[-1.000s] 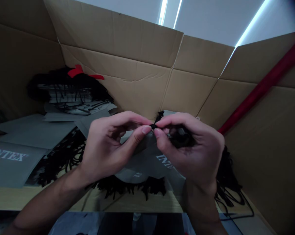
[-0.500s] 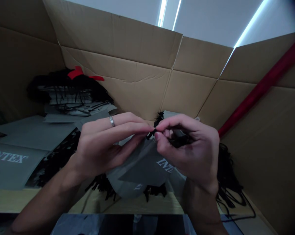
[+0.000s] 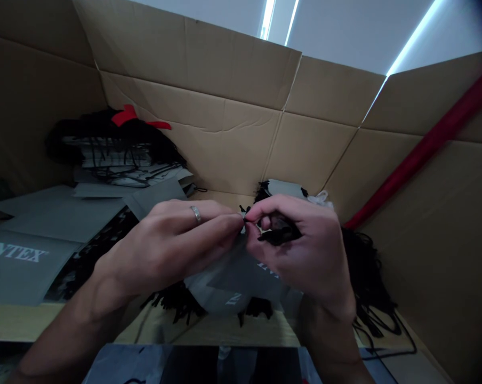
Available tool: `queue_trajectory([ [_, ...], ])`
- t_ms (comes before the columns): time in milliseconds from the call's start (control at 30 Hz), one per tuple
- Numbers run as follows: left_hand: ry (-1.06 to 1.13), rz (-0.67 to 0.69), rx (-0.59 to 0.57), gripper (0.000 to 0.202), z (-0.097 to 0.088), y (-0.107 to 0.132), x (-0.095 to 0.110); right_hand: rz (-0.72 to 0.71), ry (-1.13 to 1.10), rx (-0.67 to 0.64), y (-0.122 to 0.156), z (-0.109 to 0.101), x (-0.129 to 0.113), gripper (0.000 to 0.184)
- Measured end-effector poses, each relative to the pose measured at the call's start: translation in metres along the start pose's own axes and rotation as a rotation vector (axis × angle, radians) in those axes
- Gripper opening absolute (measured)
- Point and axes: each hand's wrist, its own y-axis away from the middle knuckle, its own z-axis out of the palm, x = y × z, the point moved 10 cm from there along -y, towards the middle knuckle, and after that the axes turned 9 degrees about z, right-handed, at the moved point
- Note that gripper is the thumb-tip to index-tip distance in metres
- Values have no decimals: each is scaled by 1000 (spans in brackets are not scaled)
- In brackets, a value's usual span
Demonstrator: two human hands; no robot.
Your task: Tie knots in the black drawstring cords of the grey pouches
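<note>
My left hand (image 3: 173,240) and my right hand (image 3: 297,250) meet at their fingertips, both pinching a thin black cord (image 3: 244,217). A tangled bunch of the black cord (image 3: 279,233) sits curled inside my right hand. Just below the hands lies a grey flat bag printed with INTEX (image 3: 241,282), partly hidden by my wrists, with black fringe-like cords (image 3: 177,301) spilling under it. A silver ring (image 3: 195,214) shows on a finger of my left hand.
Cardboard box walls (image 3: 225,144) rise behind and to the right. More grey INTEX bags (image 3: 25,256) lie at left, and a black-corded stack with a red ribbon (image 3: 125,115) stands behind them. A red tube (image 3: 425,138) runs along the right. Black cords (image 3: 369,277) hang at right.
Both hands have sunk a little lower and drawn closer together. My left hand has turned so its back and ring show. The grey bag has shifted under them.
</note>
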Motion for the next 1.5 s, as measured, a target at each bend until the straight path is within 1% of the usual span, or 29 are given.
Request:
queue_trajectory([
  [33, -28, 13, -22, 19, 2, 1, 1, -15, 12, 0, 0, 1, -1, 31],
  [100, -135, 111, -55, 16, 6, -1, 10, -44, 29, -1, 0, 1, -3, 30],
  [167, -202, 173, -32, 14, 5, -3, 16, -69, 30, -7, -1, 2, -6, 28],
  [233, -227, 199, 8, 14, 2, -5, 19, -89, 16, -17, -1, 2, -8, 26],
  [333, -183, 169, 49, 18, 0, -8, 17, -101, -29, -14, -1, 0, -8, 25],
  [467, -68, 83, 112, 19, -3, -9, 9, -62, -96, -32, -4, 0, -6, 28],
  [533, -8, 47, 115, 21, -1, -10, 4, -50, -133, -39, -6, 0, -6, 25],
  [667, 81, 61, 127, 25, 1, -11, -1, -10, -199, -38, -12, 0, -7, 16],
  [800, 188, 12, 147, 28, 4, -10, -13, 60, -270, -58, -13, 1, -5, 15],
  [933, 347, -25, 174, 27, 7, -13, -19, 137, -333, -104, -13, 4, 4, 15],
  [967, 383, -44, 177, 26, 8, -14, -21, 142, -333, -102, -13, 5, 6, 16],
  [1033, 435, -97, 182, 22, 10, -18, -24, 131, -297, -59, -13, 2, 8, 15],
  [1100, 462, -197, 149, 19, 15, -19, -28, 109, -222, 35, -12, -4, 9, 16],
  [1133, 475, -258, 101, 15, 20, -19, -30, 92, -182, 94, -11, -8, 8, 16],
  [1200, 487, -345, -33, 5, 32, -17, -29, 43, -100, 190, -6, -14, 2, 18],
  [1233, 476, -360, -89, 6, 36, -17, -28, 16, -65, 218, -3, -17, -1, 18],
  [1267, 454, -347, -125, 12, 37, -17, -25, -10, -41, 230, -1, -19, -5, 19],
  [1333, 399, -274, -142, 20, 34, -20, -18, -51, -28, 205, 0, -22, -9, 19],
  [1367, 381, -235, -139, 20, 31, -22, -15, -74, -36, 176, -1, -23, -10, 21],
  [1400, 373, -200, -140, 20, 30, -22, -11, -101, -53, 134, -2, -24, -10, 25],
  [1467, 379, -154, -153, 21, 29, -23, -7, -171, -103, 6, -7, -20, -10, 37],
  [1500, 384, -145, -155, 21, 29, -23, -6, -203, -140, -65, -9, -16, -9, 38],
])
